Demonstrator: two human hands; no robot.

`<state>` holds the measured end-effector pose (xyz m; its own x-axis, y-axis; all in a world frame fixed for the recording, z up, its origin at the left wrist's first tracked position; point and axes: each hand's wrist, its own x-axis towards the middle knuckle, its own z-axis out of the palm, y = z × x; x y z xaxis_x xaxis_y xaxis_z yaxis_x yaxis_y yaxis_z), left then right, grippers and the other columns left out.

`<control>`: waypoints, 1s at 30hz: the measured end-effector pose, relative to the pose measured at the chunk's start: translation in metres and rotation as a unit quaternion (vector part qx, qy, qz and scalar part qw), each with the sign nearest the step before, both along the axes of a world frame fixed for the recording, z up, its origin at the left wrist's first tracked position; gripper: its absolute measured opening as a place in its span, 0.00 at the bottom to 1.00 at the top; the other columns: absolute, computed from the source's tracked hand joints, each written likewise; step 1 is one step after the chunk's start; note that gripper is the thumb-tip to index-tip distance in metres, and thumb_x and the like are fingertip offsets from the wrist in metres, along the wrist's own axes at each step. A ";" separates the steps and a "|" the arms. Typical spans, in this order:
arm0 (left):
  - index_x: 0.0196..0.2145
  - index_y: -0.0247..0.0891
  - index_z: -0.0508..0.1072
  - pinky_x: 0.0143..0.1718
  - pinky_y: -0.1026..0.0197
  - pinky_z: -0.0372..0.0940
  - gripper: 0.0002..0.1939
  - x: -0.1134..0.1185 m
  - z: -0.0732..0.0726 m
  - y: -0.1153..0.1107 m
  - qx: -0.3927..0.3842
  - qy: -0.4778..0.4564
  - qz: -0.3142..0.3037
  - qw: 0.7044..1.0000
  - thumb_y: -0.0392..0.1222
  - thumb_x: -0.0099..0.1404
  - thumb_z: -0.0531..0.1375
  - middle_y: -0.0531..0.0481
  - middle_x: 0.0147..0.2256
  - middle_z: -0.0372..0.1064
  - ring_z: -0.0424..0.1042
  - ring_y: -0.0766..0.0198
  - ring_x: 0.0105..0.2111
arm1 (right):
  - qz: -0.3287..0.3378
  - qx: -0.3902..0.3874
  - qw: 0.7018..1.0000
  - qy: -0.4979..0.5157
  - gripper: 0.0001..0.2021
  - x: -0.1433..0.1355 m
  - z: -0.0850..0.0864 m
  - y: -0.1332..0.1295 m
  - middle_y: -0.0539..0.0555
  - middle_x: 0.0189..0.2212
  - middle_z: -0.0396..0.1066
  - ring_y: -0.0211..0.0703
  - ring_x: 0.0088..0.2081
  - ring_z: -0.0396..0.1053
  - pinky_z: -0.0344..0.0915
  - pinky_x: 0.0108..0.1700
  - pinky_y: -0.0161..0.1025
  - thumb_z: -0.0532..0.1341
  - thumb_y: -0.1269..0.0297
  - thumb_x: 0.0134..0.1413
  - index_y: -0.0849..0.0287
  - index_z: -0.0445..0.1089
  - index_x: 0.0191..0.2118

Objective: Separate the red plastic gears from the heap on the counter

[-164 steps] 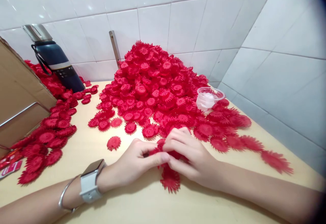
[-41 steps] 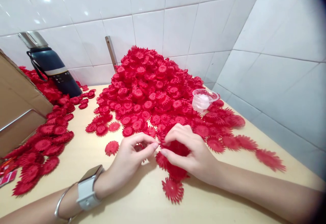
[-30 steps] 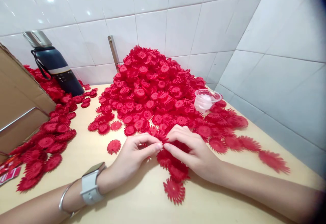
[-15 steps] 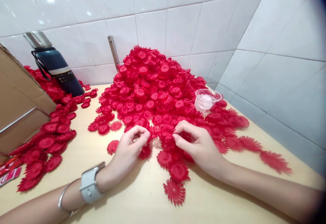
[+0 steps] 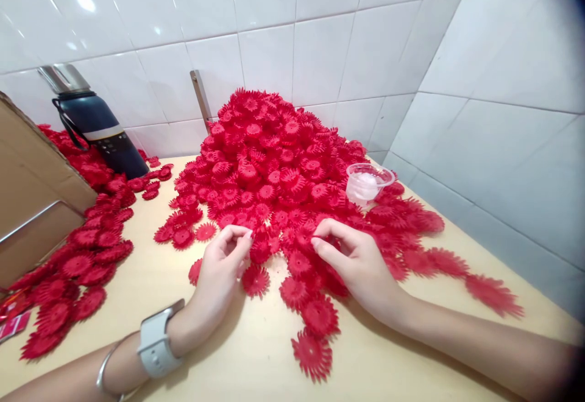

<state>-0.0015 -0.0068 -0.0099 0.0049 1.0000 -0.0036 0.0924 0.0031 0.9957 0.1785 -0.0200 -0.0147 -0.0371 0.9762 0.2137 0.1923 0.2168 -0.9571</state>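
My left hand [image 5: 223, 262], wearing a pale watch [image 5: 158, 344] and a silver bangle, is closed in a pinch at the front of the heap. Whatever it grips, if anything, is too small to tell. Just right of it lies a loose red fringed flower [image 5: 255, 281]. My right hand [image 5: 359, 262] is pinched too, its thumb and finger against a red fringed flower [image 5: 305, 239] among others. Beneath that hand several more red flowers trail toward me, the nearest being a single red flower [image 5: 312, 354] flat on the table.
A tall heap of red flowers [image 5: 269, 158] rises against the tiled wall. A clear plastic cup [image 5: 365, 186] with whitish contents sits on its right side. At left are a dark blue bottle [image 5: 103, 128], a cardboard box [image 5: 36, 207] and more red flowers [image 5: 75, 265] on the table [image 5: 247, 359].
My left hand has moved left, away from the right one, widening the gap between them. My right hand stays nearly in place. The view has tipped slightly upward.
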 end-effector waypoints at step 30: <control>0.25 0.37 0.67 0.20 0.67 0.51 0.06 0.000 0.003 -0.006 0.047 0.063 -0.012 0.997 0.39 0.58 0.56 0.58 0.18 0.56 0.53 0.71 0.17 | 0.030 0.072 0.990 -0.121 0.08 -0.001 0.002 -0.005 0.49 0.24 0.61 0.38 0.28 0.60 0.57 0.32 0.37 0.53 0.71 0.52 0.58 0.59 0.24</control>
